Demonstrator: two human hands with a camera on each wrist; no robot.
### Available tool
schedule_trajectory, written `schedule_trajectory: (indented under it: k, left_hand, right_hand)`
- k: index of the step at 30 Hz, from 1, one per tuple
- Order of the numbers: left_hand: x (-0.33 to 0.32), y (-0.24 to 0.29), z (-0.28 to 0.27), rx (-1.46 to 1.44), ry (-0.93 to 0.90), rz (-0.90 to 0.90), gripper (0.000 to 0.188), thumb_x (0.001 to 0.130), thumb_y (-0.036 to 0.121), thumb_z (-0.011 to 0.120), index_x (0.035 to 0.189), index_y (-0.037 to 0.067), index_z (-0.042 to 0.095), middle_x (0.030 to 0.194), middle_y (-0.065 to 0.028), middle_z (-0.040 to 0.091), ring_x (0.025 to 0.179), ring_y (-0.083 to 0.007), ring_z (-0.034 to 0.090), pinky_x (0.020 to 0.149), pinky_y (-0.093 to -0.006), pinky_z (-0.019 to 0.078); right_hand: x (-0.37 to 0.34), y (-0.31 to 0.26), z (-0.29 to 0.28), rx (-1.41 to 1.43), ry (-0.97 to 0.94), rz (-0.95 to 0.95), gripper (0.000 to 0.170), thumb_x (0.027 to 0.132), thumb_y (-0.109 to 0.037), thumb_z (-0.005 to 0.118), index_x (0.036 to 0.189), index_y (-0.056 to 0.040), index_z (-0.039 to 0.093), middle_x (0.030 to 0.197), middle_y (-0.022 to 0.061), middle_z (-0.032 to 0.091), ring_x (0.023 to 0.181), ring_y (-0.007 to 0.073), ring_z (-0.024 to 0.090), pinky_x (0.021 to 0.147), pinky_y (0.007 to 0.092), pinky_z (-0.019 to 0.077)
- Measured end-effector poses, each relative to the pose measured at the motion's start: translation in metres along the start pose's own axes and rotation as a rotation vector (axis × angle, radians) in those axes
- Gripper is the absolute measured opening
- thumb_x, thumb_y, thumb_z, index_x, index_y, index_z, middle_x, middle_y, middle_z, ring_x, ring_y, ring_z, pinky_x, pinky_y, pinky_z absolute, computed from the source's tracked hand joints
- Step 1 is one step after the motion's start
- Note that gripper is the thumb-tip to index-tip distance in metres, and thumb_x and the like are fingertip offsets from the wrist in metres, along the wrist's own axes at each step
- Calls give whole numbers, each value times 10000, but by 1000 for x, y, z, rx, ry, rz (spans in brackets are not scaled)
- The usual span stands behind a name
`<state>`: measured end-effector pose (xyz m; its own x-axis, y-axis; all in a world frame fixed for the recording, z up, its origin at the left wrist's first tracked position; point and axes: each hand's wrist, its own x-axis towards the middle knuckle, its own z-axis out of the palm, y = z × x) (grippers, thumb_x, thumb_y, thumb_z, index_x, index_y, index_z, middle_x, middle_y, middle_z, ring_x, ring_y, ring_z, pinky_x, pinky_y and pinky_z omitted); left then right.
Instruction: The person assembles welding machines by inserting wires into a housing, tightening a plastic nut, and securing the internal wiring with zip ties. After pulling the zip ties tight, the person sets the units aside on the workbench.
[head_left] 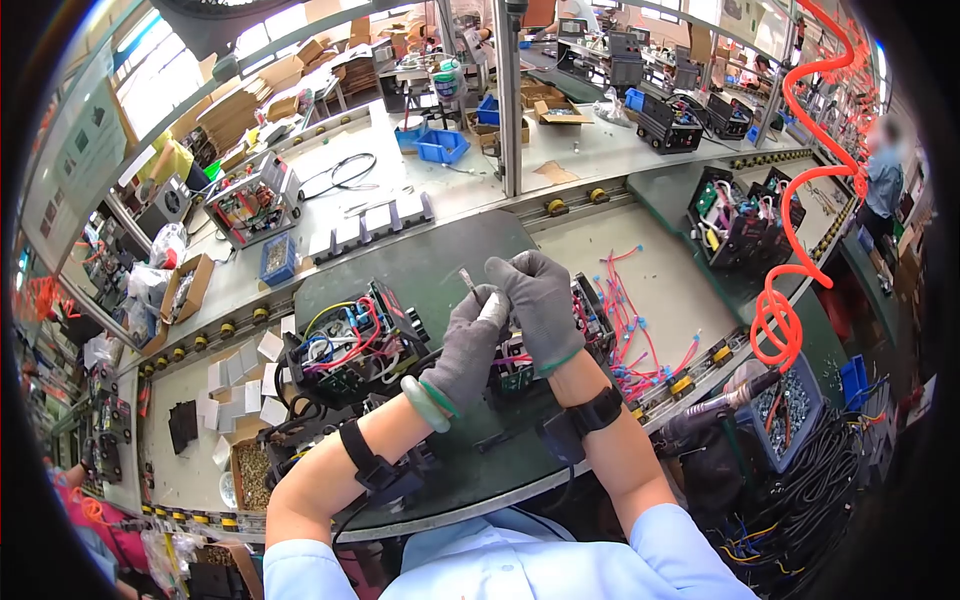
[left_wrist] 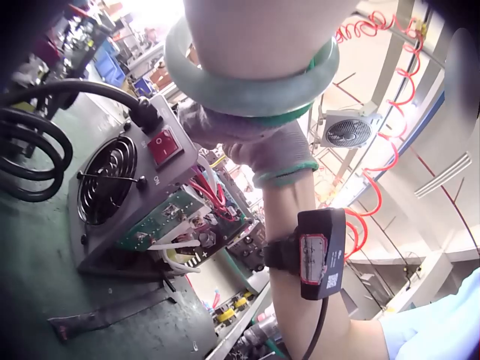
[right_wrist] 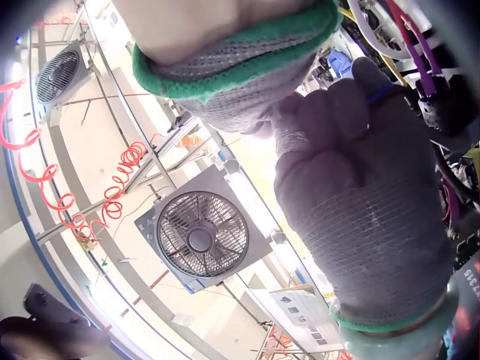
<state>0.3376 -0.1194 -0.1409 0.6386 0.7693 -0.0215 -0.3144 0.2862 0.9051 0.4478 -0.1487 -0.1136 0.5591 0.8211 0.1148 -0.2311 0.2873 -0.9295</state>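
Observation:
Both hands wear grey knit gloves with green cuffs and meet above the green work board (head_left: 440, 240). My left hand (head_left: 468, 345) pinches a small thin silvery piece (head_left: 467, 281), which sticks out past its fingertips. My right hand (head_left: 540, 308) has its fingers bent in against the left fingertips; whether it grips anything, I cannot tell. Under the hands stands an opened electrical unit (head_left: 515, 375), partly covered by them. In the left wrist view this unit shows a round fan grille (left_wrist: 109, 180), a red rocker switch (left_wrist: 164, 147) and a thick black cord.
Another opened unit (head_left: 355, 345) with coloured wires stands to the left. Pink-red wires (head_left: 635, 340) with blue ends lie on the right. A dark flat strip (left_wrist: 112, 311) lies on the board. A red coiled hose (head_left: 780, 320) hangs at right over a blue bin (head_left: 795, 415) of small metal parts.

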Motion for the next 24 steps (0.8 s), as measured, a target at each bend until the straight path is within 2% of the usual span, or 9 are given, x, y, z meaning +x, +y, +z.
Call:
schedule_trajectory:
  k: [3,6,8,10,14,16,18,22,24]
  left_hand:
    - [-9,-9,-5,420,-84,107,83,1025,157,529,1067,97,569,853,41,570,735,-49,509,687,-225,449]
    - [-11,25,-2,324,-82,321,105,1023,147,522,1089,79,569,871,40,564,755,-54,490,700,-232,441]
    - [-9,60,-19,853,-65,347,126,985,96,551,1099,43,562,936,-37,593,850,-96,519,774,-262,464]
    - [-7,72,-29,1367,-82,1013,158,955,82,581,1103,31,558,942,-66,599,872,-100,535,805,-261,468]
    - [-19,83,-26,1323,-115,937,205,929,146,642,1105,54,590,953,-102,614,896,-219,608,744,-322,496]
    - [-34,99,-19,840,-5,465,312,912,158,690,1183,45,583,948,-51,591,862,-125,574,753,-296,503]
    - [-38,118,-34,793,-114,220,355,921,191,697,1194,-7,588,940,-34,602,806,-76,559,723,-265,508]
    - [-46,108,-33,782,-213,-168,146,968,159,638,1007,19,653,829,45,592,767,-43,526,689,-219,451]
    - [-42,93,-25,832,-170,-41,256,950,235,661,957,-21,679,724,-21,635,652,-89,545,600,-296,464]
  right_hand:
    - [22,-4,-16,190,-53,42,206,919,-219,724,864,-60,605,653,-46,510,526,17,422,430,198,316]
    - [12,-50,-18,271,-108,3,183,973,-227,648,991,-45,638,732,-19,547,561,21,451,446,191,323]
    - [-4,-41,-21,85,-122,-27,178,999,-182,583,1076,-38,653,797,-7,585,605,13,494,467,187,364]
    - [-11,-12,-18,-217,-528,-40,167,991,-124,551,1084,-39,660,834,-2,630,648,8,534,515,183,420]
    - [-20,-7,-6,-226,-577,-5,174,972,-73,543,1079,-20,670,862,0,656,648,18,554,566,190,464]
    - [-18,-22,-11,-205,-619,95,174,968,-58,550,1068,-2,681,881,9,670,656,23,551,589,189,466]
    - [-18,-32,-16,-198,-664,176,174,964,-54,558,1068,7,683,880,8,677,698,24,564,623,193,481]
    - [-14,-28,-24,-425,-698,-85,139,939,-65,604,1015,11,692,831,33,695,704,107,621,664,261,523]
    - [-15,-34,-25,-684,-712,-380,110,901,-80,645,942,11,691,823,114,688,705,195,653,667,301,522]
